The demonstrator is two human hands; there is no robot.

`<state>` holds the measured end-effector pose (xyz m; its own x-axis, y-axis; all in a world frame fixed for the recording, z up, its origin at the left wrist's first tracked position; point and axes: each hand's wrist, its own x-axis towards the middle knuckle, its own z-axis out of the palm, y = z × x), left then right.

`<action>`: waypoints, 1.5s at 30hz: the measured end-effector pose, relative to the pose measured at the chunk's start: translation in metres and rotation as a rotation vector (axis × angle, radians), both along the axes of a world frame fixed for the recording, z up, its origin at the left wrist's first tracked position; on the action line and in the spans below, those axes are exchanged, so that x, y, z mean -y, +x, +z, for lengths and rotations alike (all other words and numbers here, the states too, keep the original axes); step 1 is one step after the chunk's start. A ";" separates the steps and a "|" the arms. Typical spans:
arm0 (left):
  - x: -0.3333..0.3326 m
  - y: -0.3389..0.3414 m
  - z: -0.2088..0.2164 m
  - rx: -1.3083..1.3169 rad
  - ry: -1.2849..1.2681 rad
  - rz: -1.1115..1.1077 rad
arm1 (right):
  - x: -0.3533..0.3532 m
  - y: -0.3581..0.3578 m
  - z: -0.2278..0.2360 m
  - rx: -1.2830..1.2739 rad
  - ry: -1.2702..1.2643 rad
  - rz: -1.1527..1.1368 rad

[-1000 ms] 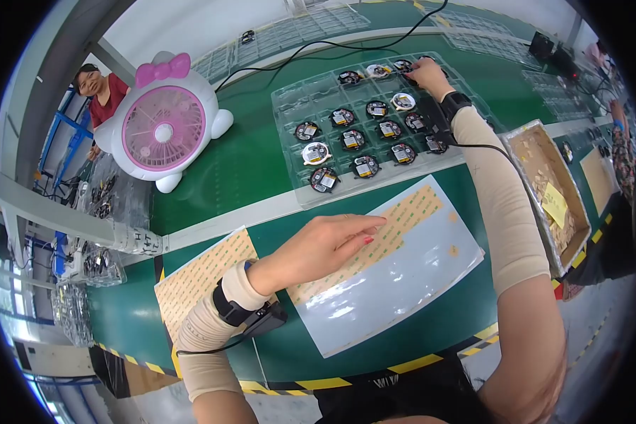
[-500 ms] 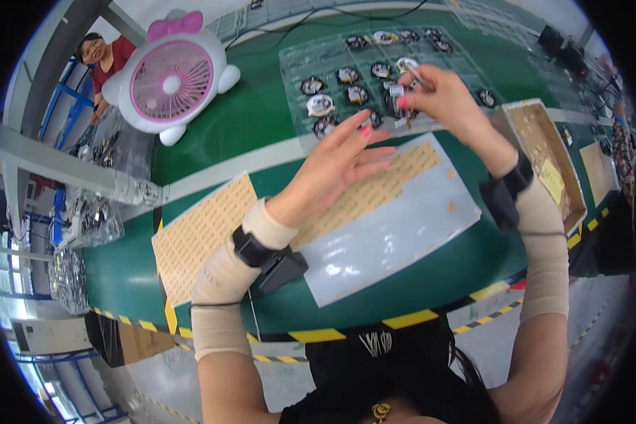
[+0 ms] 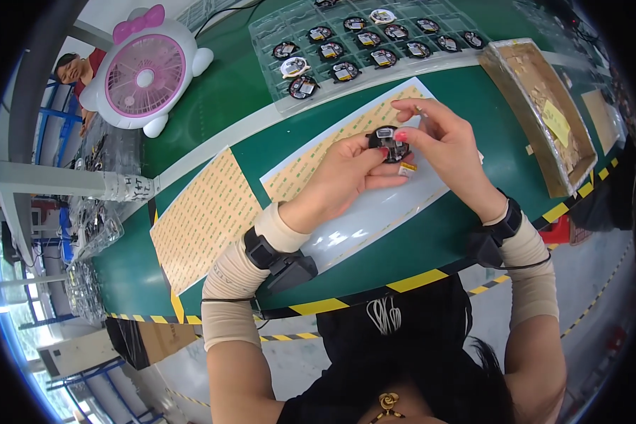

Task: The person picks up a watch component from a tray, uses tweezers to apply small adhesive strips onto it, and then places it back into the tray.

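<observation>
A round black electronic module [image 3: 390, 144] with a small silver part on its face is held above the sheets. My left hand [image 3: 340, 173] grips it from the left, the thumb on its face and the fingers beneath. My right hand [image 3: 451, 150] closes on its right side, the thumb at the face and the index finger bent and raised. A small yellow-and-white tab [image 3: 407, 169] hangs at the module's lower edge. Below the hands lies a backing sheet [image 3: 360, 233], part tan adhesive pieces and part bare glossy surface.
A tan sticker sheet [image 3: 205, 219] lies to the left. Behind the hands, a clear plastic tray [image 3: 275, 81] holds several similar modules. A cardboard box [image 3: 505, 78] with tan scraps stands at right. A pink-and-white fan [image 3: 145, 78] stands back left, near another person [image 3: 85, 71].
My right hand has come back from the tray toward me. Both hands now meet at the module over the sheet; my left hand was open before. The view has shifted.
</observation>
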<state>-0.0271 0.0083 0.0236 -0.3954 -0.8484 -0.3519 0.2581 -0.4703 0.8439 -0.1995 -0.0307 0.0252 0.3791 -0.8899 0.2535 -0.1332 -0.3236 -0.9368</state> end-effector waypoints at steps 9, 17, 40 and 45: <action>0.005 0.005 -0.008 -0.396 0.103 0.104 | -0.001 0.003 -0.009 -0.128 -0.032 -0.003; 0.010 0.009 -0.010 -0.482 0.096 0.153 | 0.010 -0.019 -0.007 0.014 -0.187 -0.195; 0.012 0.008 -0.017 -0.541 0.008 0.183 | 0.000 -0.011 -0.001 0.056 -0.200 0.108; 0.011 0.006 -0.014 -0.526 0.009 0.170 | -0.001 -0.011 0.000 0.057 -0.066 0.077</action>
<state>-0.0209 -0.0024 0.0094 -0.3776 -0.9135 -0.1513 0.7168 -0.3918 0.5768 -0.2102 -0.0296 0.0252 0.4291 -0.8392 0.3341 -0.0523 -0.3924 -0.9183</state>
